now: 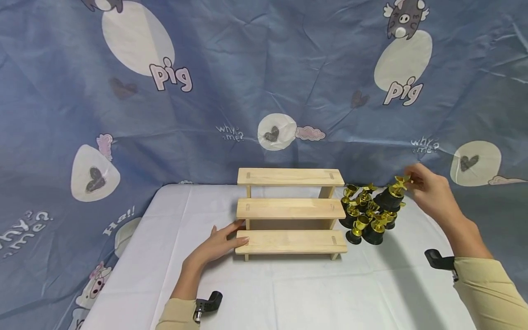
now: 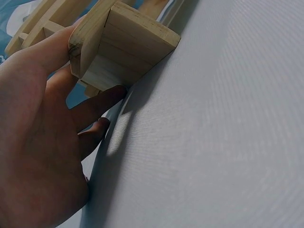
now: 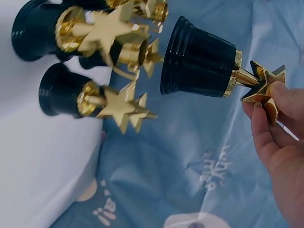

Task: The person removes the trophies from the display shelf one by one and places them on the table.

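My right hand (image 1: 433, 192) pinches the gold star top of a small trophy (image 1: 389, 199) with a black base, holding it raised above a cluster of others. In the right wrist view thumb and fingers grip the star of this trophy (image 3: 204, 61). Beside it stand several star trophies (image 3: 71, 92) and cup-shaped trophies (image 1: 359, 224). At the left end of a three-tier wooden stand (image 1: 290, 208), my left hand (image 1: 214, 245) has its thumb on the lowest step and its fingers behind that end. In the left wrist view the hand (image 2: 42, 128) holds the step's end (image 2: 128, 42).
The white-covered table (image 1: 313, 293) carries the stand in the middle and the trophies just right of it. A blue printed cloth (image 1: 247, 91) hangs behind and at the sides. Wrist cameras (image 1: 439, 261) sit on both forearms.
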`<control>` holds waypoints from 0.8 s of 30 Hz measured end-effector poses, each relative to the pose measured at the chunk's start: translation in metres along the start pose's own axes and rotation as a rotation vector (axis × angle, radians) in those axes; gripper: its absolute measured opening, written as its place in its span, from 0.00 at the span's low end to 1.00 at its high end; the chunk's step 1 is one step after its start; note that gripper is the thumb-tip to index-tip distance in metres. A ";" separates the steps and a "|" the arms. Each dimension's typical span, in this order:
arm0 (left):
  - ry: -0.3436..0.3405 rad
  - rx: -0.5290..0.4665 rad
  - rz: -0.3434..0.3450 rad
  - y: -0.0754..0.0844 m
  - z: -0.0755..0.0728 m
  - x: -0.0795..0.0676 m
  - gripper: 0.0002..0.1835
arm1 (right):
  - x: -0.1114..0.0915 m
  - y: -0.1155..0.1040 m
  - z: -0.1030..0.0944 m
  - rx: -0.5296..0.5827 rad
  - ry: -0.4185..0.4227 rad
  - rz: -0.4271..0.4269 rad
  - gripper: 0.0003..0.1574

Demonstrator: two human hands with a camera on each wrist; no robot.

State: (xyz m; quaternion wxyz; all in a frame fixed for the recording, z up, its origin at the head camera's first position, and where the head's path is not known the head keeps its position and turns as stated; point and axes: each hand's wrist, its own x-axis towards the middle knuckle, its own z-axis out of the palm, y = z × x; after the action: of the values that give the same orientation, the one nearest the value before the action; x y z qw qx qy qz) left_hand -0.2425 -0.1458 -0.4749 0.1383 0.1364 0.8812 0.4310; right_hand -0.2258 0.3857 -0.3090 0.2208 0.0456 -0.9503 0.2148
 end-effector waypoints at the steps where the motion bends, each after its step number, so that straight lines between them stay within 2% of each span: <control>1: 0.000 0.000 -0.001 0.000 0.000 0.000 0.42 | -0.001 0.003 -0.001 -0.007 0.004 0.002 0.19; 12: -0.005 -0.004 0.000 0.001 0.000 0.000 0.41 | -0.014 0.032 -0.001 -0.059 -0.003 0.050 0.17; 24: -0.008 0.013 -0.010 -0.001 -0.002 -0.001 0.41 | -0.024 0.048 0.001 -0.069 -0.016 0.091 0.17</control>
State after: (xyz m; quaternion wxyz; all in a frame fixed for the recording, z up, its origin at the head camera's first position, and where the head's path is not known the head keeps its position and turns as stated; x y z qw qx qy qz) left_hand -0.2421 -0.1478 -0.4743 0.1431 0.1344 0.8841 0.4241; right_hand -0.2135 0.4282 -0.3387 0.2046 -0.0037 -0.9600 0.1912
